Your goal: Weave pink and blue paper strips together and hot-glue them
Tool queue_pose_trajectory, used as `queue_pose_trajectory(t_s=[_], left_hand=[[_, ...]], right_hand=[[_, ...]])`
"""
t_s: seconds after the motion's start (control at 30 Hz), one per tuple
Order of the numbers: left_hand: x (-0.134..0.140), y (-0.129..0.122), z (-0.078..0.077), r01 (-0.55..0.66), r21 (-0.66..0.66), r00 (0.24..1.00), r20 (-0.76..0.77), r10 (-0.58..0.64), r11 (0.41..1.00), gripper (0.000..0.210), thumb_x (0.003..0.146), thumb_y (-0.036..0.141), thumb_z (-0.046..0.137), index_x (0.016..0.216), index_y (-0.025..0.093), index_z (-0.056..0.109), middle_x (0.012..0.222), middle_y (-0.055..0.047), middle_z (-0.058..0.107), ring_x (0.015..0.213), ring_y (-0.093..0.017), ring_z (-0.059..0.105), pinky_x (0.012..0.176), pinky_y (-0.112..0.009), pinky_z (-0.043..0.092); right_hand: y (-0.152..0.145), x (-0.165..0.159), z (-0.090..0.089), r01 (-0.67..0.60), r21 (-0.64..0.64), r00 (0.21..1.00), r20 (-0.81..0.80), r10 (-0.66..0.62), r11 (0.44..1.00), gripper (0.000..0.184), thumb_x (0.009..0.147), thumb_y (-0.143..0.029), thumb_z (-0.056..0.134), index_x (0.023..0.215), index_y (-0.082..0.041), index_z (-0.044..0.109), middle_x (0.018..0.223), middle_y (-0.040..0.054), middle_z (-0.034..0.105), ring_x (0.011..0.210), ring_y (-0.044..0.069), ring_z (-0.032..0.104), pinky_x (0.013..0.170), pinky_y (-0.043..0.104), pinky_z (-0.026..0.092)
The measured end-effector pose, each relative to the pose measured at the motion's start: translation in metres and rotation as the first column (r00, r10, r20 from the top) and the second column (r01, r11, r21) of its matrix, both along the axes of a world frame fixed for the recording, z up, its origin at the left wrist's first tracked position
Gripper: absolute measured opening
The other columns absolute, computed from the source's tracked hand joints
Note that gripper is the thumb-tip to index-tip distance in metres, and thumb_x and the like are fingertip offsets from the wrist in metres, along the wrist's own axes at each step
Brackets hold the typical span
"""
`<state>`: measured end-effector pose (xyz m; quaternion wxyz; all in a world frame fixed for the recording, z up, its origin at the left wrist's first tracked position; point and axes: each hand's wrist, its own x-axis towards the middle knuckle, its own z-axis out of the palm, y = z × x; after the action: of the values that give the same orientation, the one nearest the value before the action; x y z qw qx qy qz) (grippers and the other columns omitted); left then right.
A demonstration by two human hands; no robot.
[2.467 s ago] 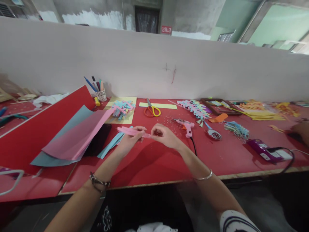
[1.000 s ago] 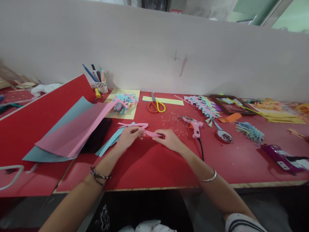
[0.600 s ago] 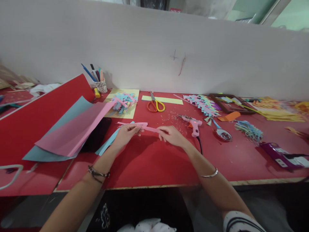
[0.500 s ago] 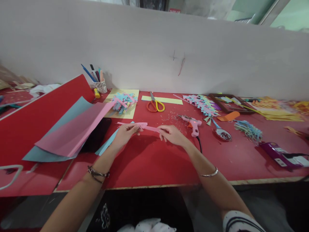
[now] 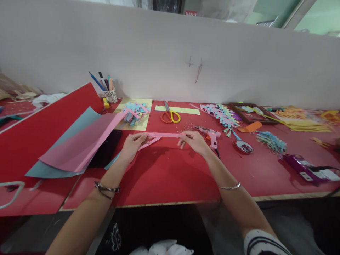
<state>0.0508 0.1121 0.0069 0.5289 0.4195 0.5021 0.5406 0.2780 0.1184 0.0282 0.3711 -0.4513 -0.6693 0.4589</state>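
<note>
Above the red-topped bench (image 5: 170,180), between its front and back edges, the left hand (image 5: 132,144) and right hand (image 5: 194,142) pinch a flat pink paper strip (image 5: 167,135) taut, fingers (image 5: 188,135) closed on it. Red-and-yellow-handled metal scissors (image 5: 175,117) lie nearer the back edge.

Light dim, diffuse. Flat red tabletop (image 5: 170,189): soft shadows centre, pale sheen right. Grey-white partition (image 5: 138,56): top edge slightly bowed. Red rectangular sign (image 5: 191,13): lettering blurred.
</note>
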Motion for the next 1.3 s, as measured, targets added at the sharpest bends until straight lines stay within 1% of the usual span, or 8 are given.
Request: queue_pose_trajectory(t_s=[0.17,0.5,0.7,0.83,0.93,1.03,1.13,1.3], left_hand=[[0.0007,-0.0005,0.0028,-0.028,-0.054,0.998,0.051,0.031,0.998,0.028,0.046,0.038,0.074,0.062,0.015,0.066,0.063,-0.002,0.069,0.051,-0.009,0.056,0.063,-0.026,0.049],[0.0040,0.0007,0.0002,-0.024,-0.040,0.998,0.054,0.026,0.999,0.013,0.054,0.028,0.069,0.057,0.016,0.066,0.060,-0.001,0.067,0.051,-0.008,0.055,0.065,-0.025,0.048],[0.0083,-0.0017,0.0015,-0.005,-0.041,1.000,0.004,0.005,0.999,0.021,0.054,0.036,0.068,0.058,0.016,0.065,0.063,-0.002,0.068,0.054,-0.011,0.057,0.068,-0.029,0.049],[0.0086,-0.0025,0.0038,-0.027,-0.011,0.999,-0.019,0.026,1.000,0.024,0.053,0.039,0.067,0.057,0.016,0.063,0.062,-0.003,0.066,0.055,-0.012,0.056,0.066,-0.030,0.048],[0.0080,-0.0031,0.0044,0.003,-0.005,1.000,-0.002,-0.003,1.000,0.023,0.051,0.038,0.066,0.056,0.016,0.062,0.059,-0.001,0.064,0.052,-0.010,0.053,0.063,-0.028,0.047],[0.0078,-0.0044,0.0044,0.061,0.010,0.997,-0.050,-0.061,0.998,0.020,0.051,0.037,0.064,0.054,0.017,0.060,0.051,0.001,0.059,0.046,-0.009,0.048,0.058,-0.027,0.045],[0.0075,-0.0056,0.0051,0.087,0.051,0.990,-0.119,-0.081,0.995,0.020,0.054,0.037,0.060,0.048,0.018,0.055,0.046,0.002,0.052,0.045,-0.009,0.044,0.055,-0.026,0.042],[0.0035,-0.0041,0.0077,-0.023,0.086,0.998,-0.052,0.028,0.996,0.026,0.062,0.041,0.053,0.050,0.018,0.053,0.044,0.004,0.044,0.044,-0.008,0.040,0.050,-0.024,0.037]], right_hand=[[0.0024,0.0015,-0.0008,0.072,0.003,0.992,-0.106,-0.071,0.997,0.036,0.069,-0.051,0.054,0.064,-0.015,0.057,0.055,0.0016,0.062,0.044,0.009,0.055,0.052,0.025,0.046],[-0.0004,-0.0036,-0.0035,0.186,0.149,0.975,-0.149,-0.164,0.971,0.041,0.070,-0.057,0.049,0.058,-0.018,0.050,0.048,-0.0008,0.054,0.040,0.008,0.046,0.042,0.023,0.040],[-0.0004,-0.0040,-0.0044,0.267,0.193,0.963,-0.087,-0.255,0.944,0.044,0.075,-0.058,0.041,0.055,-0.019,0.045,0.043,-0.0029,0.047,0.038,0.007,0.042,0.041,0.022,0.035],[-0.0034,-0.0043,-0.0030,0.278,0.279,0.957,-0.003,-0.289,0.919,0.040,0.078,-0.050,0.040,0.051,-0.019,0.043,0.042,-0.0036,0.042,0.040,0.007,0.039,0.043,0.021,0.033],[-0.0058,-0.0039,0.0004,0.304,0.321,0.944,0.025,-0.329,0.897,0.039,0.077,-0.043,0.039,0.046,-0.020,0.039,0.038,-0.0046,0.037,0.038,0.007,0.036,0.042,0.022,0.030],[-0.0068,-0.0025,0.0038,0.331,0.318,0.934,0.028,-0.357,0.889,0.037,0.075,-0.040,0.039,0.043,-0.021,0.036,0.035,-0.0053,0.032,0.035,0.006,0.031,0.040,0.022,0.027],[-0.0061,-0.0012,0.0044,0.319,0.291,0.941,0.015,-0.338,0.902,0.036,0.075,-0.040,0.038,0.044,-0.021,0.036,0.035,-0.0054,0.032,0.035,0.007,0.030,0.039,0.022,0.026],[-0.0040,0.0009,0.0032,0.298,0.187,0.948,-0.171,-0.268,0.936,0.040,0.074,-0.048,0.041,0.045,-0.021,0.034,0.036,-0.0056,0.032,0.035,0.006,0.029,0.039,0.022,0.027]])
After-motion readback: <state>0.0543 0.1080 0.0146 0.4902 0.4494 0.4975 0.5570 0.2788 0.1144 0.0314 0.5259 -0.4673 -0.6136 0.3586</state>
